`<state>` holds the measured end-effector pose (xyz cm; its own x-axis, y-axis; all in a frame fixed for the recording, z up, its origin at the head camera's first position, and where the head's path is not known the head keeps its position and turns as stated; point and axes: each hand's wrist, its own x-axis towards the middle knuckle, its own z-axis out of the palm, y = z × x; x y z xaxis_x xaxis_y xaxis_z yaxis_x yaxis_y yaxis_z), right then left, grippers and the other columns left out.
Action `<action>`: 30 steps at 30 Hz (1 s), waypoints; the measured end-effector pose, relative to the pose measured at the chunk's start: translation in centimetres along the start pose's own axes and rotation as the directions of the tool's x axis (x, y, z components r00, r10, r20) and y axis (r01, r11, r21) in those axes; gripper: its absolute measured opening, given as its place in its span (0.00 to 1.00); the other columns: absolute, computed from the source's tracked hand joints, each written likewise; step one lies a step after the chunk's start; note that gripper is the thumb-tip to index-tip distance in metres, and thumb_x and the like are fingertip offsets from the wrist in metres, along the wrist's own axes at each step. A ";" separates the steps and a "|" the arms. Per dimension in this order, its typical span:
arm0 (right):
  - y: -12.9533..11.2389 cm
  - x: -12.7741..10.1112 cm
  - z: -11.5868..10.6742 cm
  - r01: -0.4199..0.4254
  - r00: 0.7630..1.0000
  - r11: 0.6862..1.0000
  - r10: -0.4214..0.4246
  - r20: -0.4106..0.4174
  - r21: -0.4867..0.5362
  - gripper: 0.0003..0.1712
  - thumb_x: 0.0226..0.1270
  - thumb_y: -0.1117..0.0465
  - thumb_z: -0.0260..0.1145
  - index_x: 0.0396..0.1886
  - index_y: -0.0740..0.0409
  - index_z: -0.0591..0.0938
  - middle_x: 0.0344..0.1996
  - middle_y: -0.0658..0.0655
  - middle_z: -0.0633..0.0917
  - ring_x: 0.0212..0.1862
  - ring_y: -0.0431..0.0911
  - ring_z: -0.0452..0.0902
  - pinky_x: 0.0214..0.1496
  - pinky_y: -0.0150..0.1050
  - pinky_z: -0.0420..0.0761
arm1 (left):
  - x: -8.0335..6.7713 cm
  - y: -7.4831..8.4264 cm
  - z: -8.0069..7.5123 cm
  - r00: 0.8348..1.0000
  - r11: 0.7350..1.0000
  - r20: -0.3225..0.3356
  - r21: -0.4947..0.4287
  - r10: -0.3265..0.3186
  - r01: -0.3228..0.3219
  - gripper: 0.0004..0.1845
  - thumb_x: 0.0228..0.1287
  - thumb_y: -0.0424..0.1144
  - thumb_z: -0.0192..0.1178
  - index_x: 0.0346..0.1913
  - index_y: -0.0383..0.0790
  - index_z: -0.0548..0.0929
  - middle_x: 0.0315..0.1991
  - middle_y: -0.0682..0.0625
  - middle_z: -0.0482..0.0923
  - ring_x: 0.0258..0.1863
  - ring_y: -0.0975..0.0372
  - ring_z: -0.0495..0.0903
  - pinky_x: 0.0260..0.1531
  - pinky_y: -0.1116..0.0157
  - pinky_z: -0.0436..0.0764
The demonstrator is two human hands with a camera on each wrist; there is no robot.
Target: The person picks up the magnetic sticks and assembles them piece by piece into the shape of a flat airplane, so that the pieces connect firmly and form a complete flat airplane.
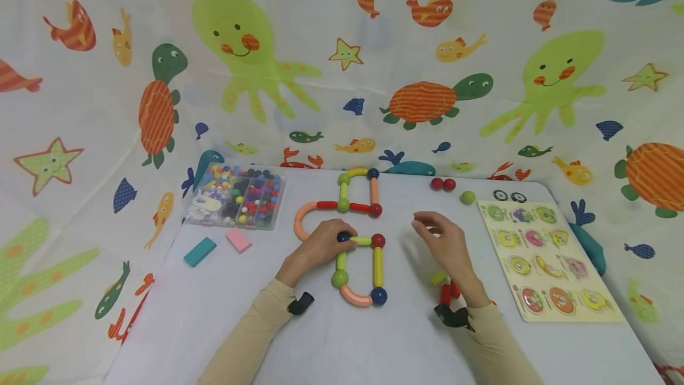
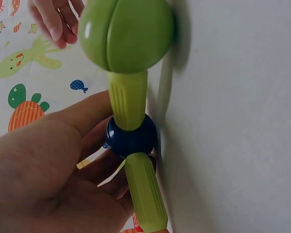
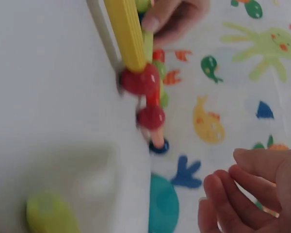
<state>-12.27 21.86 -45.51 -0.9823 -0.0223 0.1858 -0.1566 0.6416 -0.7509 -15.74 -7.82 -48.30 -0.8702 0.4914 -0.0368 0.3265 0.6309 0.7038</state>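
Lying on the white table (image 1: 214, 325): one clear plastic bead box (image 1: 235, 196), one teal rectangular block (image 1: 200, 251), one pink rectangular block (image 1: 238, 240) and one pale wooden peg puzzle board (image 1: 547, 257) showing twelve round pieces. Sitting loose beyond the rod-and-ball construction: two red balls (image 1: 443, 183), one green ball (image 1: 467, 197). Working above: two hands.

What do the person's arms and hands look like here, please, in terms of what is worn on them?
Both arms wear long beige sleeves. A small black device sits at each wrist. The left hand and right hand are bare, with no gloves, and no rings can be made out.
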 end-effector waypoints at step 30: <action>7.8 -7.8 -7.6 -0.333 0.914 0.888 0.386 0.122 -0.316 0.30 0.63 0.44 0.74 0.55 0.61 0.82 0.46 0.62 0.87 0.46 0.52 0.79 0.38 0.36 0.77 | 0.2 -0.2 0.2 1.000 1.000 -0.016 -0.012 -0.021 0.021 0.15 0.67 0.43 0.68 0.54 0.45 0.87 0.49 0.53 0.84 0.53 0.60 0.79 0.60 0.57 0.78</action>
<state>-5.09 32.89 -47.95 -0.9711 0.1339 -0.1975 0.2205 0.8195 -0.5289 -15.85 -7.72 -48.62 -0.8826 0.4684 -0.0404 0.3037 0.6336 0.7116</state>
